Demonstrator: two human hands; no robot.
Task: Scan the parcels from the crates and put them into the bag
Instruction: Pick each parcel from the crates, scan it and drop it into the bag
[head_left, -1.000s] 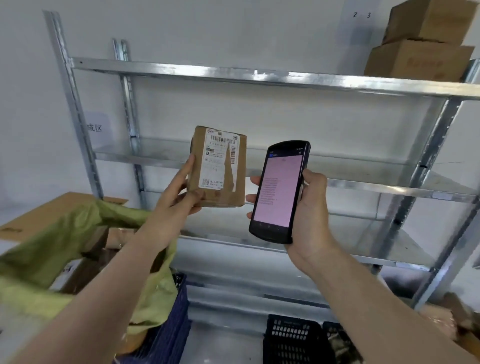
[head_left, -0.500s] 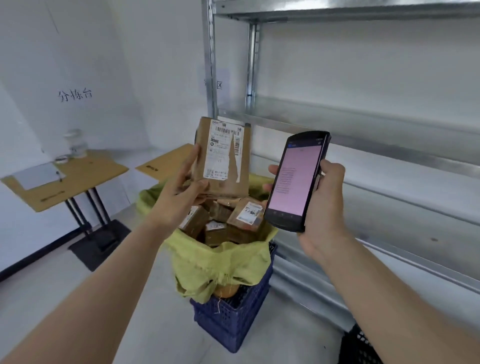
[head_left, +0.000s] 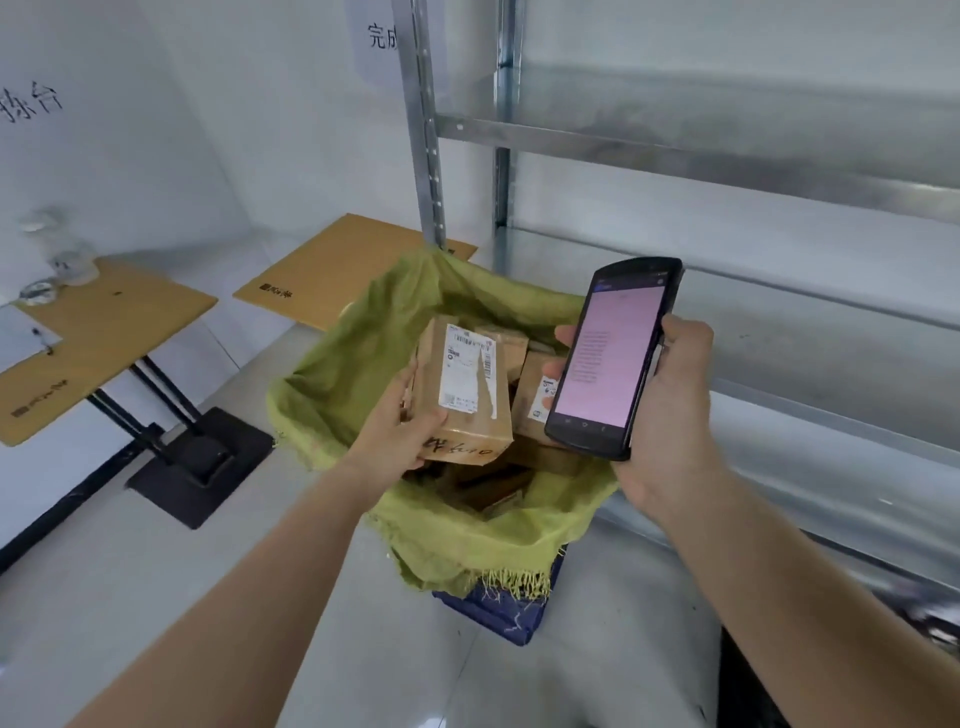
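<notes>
Head view: both forearms reach forward and a bit down, above the yellow-green bag (head_left: 332, 374). The left arm comes from the lower left corner, and the left hand (head_left: 397, 431) is turned w/ the palm toward the parcel (head_left: 465, 387). This hand grips the brown parcel at its lower left side; the thumb lies on the front face, the other fingers are hidden behind it. The parcel stands nearly upright, its white label faces the camera, and handwriting shows on the bottom edge. It is held over the bag opening, just above other brown parcels (head_left: 535, 400) which lie inside.

The right arm comes from the lower right corner. The right hand (head_left: 667, 415) is curled around a black handheld scanner (head_left: 613, 358); fingertips (head_left: 563, 335) show at the left edge of the device, the thumb side is on the right edge. The screen is pink w/ small text, too blurred to read. The scanner is just beside the parcel, on its right, and covers part of the parcels in the bag.

The bag sits in a blue crate (head_left: 498, 610), its rim folded outward. Behind & right stands a metal shelf rack (head_left: 727, 156). On the left is a brown table (head_left: 114, 322) w/ a clear bottle (head_left: 65, 244), approx. at its far end. A second brown board (head_left: 343, 270) is behind the bag. The floor (head_left: 156, 597) is pale grey.
</notes>
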